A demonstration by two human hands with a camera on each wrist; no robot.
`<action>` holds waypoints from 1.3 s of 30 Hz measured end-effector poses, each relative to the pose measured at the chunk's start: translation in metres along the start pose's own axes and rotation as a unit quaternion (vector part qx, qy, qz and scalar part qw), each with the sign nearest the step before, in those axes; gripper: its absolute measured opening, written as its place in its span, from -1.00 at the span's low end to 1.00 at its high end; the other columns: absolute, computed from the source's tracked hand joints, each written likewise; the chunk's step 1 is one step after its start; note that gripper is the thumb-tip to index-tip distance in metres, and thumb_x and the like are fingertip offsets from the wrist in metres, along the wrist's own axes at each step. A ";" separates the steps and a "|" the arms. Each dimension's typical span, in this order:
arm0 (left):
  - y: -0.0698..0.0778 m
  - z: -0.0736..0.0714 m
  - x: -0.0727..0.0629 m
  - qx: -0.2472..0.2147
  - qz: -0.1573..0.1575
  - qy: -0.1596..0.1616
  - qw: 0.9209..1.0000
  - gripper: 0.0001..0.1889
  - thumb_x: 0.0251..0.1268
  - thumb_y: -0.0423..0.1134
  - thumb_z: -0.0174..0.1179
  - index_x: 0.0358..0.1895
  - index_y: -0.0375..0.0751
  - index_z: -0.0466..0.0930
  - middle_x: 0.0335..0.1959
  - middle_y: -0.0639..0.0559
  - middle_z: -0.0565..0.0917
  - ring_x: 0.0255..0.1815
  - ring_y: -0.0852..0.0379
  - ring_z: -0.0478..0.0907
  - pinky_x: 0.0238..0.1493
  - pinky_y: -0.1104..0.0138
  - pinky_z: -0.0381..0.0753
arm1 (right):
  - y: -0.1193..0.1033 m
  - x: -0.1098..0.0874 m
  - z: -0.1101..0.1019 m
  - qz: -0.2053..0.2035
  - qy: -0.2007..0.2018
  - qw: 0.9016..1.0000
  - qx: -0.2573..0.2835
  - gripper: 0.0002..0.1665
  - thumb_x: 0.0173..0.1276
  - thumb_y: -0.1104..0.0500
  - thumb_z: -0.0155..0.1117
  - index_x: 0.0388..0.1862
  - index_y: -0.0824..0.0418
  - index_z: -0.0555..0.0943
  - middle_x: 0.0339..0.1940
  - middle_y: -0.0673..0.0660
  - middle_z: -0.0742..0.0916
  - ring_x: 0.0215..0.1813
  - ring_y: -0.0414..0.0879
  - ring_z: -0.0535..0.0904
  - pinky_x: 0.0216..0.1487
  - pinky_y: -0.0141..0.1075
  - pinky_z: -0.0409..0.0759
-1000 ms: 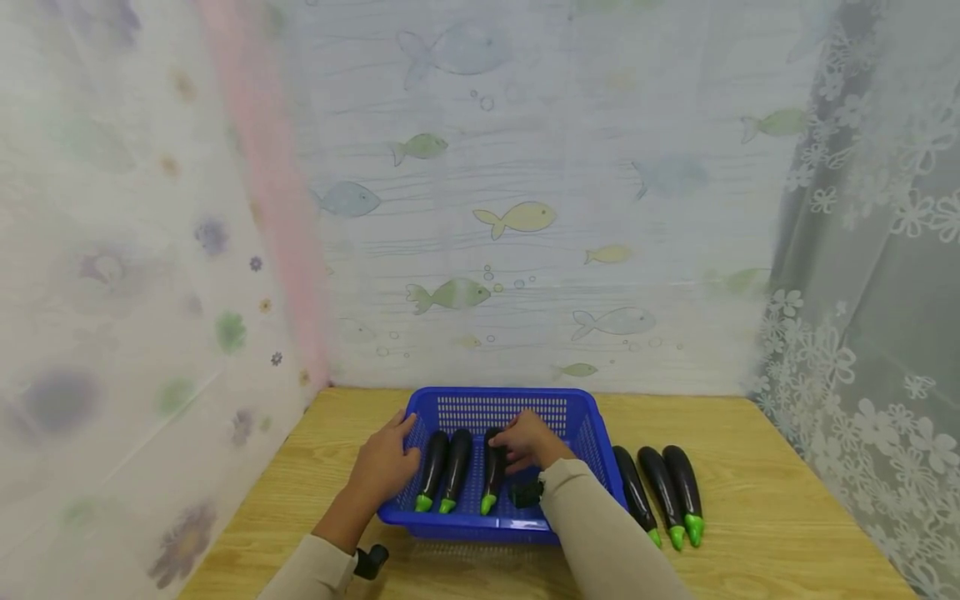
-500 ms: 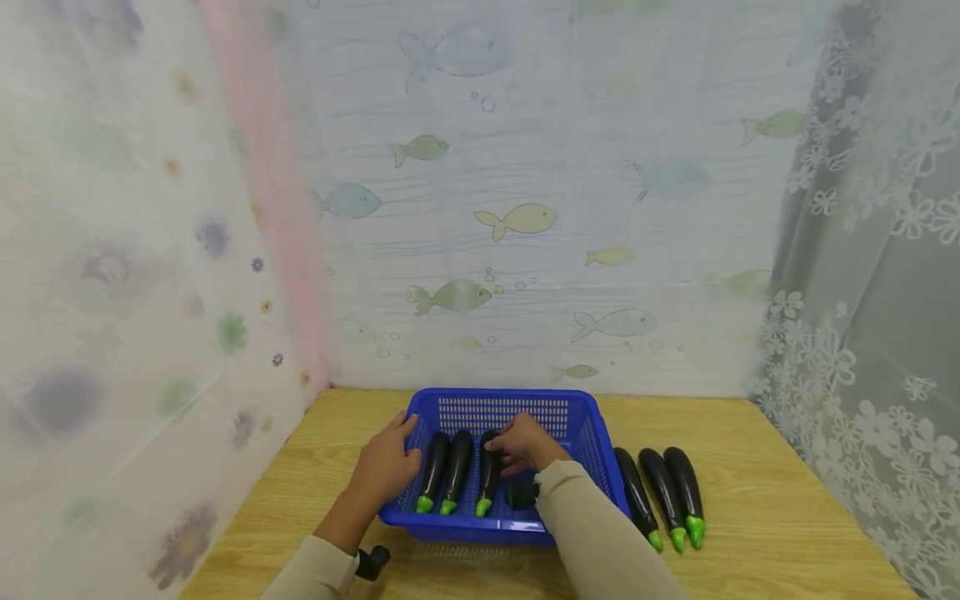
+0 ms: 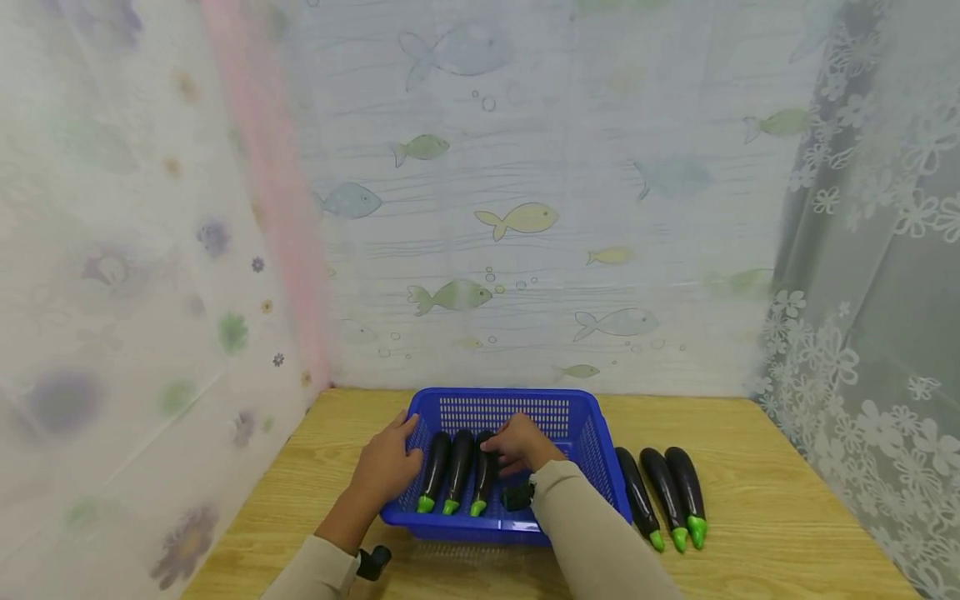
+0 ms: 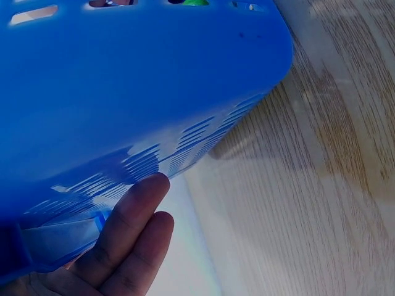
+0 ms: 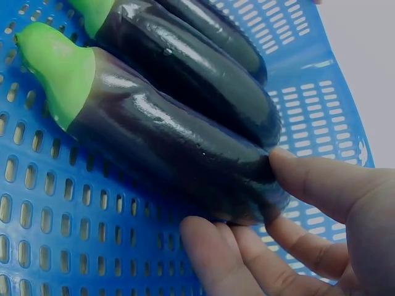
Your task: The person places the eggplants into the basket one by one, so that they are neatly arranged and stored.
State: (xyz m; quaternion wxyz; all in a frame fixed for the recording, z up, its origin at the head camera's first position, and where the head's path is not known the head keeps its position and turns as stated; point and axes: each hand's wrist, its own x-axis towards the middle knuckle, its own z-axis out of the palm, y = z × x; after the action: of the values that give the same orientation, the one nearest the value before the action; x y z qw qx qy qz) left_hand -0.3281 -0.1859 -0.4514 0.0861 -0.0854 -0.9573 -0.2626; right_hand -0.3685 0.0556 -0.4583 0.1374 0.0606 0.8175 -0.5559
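The right hand (image 3: pixel 525 442) pinches the far end of the rightmost eggplant (image 3: pixel 483 477) between thumb and fingers; this eggplant – green cap near – lies inside the blue basket (image 3: pixel 510 525), beside two other eggplants (image 3: pixel 460 468); the left hand (image 3: pixel 385 458), its fingers nearly straight, touches the basket's left rim; three loose eggplants (image 3: pixel 662 496) lie right of it on the table (image 3: pixel 780 500).

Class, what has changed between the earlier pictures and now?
The rightmost eggplant in the blue basket has moved left, narrowing the gap to the middle eggplant. The right grip moved with it, holding its far end throughout; nothing was newly grasped or let go. The left grip stayed at the basket's left side, and the three eggplants on the table stayed put.
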 end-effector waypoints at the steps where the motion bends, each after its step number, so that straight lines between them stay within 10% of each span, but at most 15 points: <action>1: 0.000 0.000 0.000 0.000 0.000 0.000 1.000 -0.34 0.35 -0.24 0.14 0.54 -0.23 0.37 0.60 -0.25 0.29 0.51 -0.37 0.36 0.36 -0.23 0.46 | 0.001 0.001 0.000 0.003 0.000 1.000 0.000 -0.54 0.26 0.30 0.49 0.07 0.45 0.55 -0.09 0.32 0.71 -0.13 0.17 0.76 -0.25 -0.01 0.81; 39: -0.003 0.002 0.002 -0.013 -0.002 0.003 1.000 -0.33 0.33 -0.25 0.14 0.54 -0.22 0.36 0.61 -0.25 0.29 0.53 -0.38 0.33 0.35 -0.26 0.45 | -0.011 -0.011 -0.015 -0.056 0.008 0.998 -0.018 -0.42 0.26 0.20 0.51 0.16 0.43 0.50 0.00 0.31 0.62 -0.05 0.21 0.67 -0.29 0.01 0.80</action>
State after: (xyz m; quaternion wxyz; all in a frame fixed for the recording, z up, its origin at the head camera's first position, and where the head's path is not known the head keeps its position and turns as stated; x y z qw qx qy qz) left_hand -0.3306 -0.1878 -0.4541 0.0877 -0.0841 -0.9537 -0.2750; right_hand -0.3633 0.0662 -0.4400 0.1004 0.0169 0.8306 -0.5474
